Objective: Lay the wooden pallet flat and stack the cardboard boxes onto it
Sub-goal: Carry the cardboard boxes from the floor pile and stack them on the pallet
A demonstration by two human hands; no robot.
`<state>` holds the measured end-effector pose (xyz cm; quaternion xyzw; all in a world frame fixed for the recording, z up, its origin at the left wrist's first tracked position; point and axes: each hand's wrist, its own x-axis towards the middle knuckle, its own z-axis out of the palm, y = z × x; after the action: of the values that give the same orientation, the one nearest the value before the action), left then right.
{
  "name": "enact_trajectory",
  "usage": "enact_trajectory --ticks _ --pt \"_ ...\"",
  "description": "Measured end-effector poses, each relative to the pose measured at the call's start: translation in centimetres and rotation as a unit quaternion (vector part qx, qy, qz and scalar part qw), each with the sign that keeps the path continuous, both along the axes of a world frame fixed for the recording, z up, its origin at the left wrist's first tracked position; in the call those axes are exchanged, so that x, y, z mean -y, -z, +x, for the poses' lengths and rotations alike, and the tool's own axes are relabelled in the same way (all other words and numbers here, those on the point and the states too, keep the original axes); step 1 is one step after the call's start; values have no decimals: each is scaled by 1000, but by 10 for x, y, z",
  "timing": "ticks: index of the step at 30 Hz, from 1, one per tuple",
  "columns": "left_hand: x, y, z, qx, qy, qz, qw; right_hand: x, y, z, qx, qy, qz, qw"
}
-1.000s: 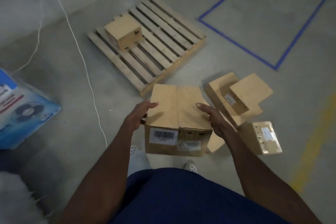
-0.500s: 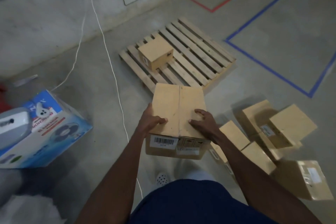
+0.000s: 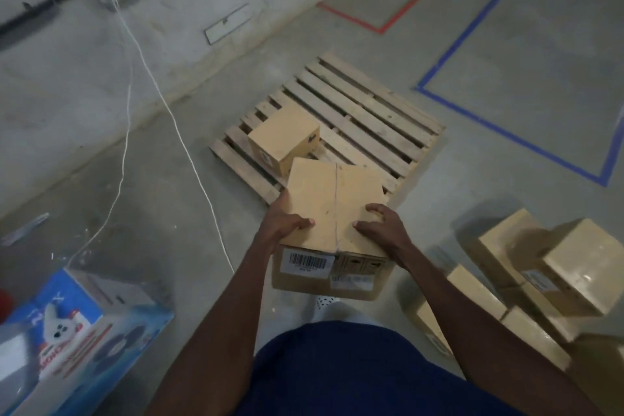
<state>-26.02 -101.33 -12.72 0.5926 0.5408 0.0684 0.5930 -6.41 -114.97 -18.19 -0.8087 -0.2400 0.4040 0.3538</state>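
Both hands, left hand and right hand, grip the barcoded cardboard box, seemingly carried, with the flat wooden pallet directly ahead.

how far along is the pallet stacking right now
Done: the slatted wooden pallet lies flat on the concrete floor, with one small brown cardboard box on it. In hand: the left hand and right hand grip a larger brown cardboard box with a barcode label, carried near the pallet's closest corner. Left: a pile of tan cardboard boxes still sits on the floor to the right.
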Motion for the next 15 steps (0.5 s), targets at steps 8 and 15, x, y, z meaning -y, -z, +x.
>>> enact_trajectory --ticks 8,15 --pt "-148 3 57 -32 60 -22 997 -113 -2 35 -11 77 -17 997" --pt "-286 22 107 -22 164 -35 986 -218 8 48 -10 173 -41 984"
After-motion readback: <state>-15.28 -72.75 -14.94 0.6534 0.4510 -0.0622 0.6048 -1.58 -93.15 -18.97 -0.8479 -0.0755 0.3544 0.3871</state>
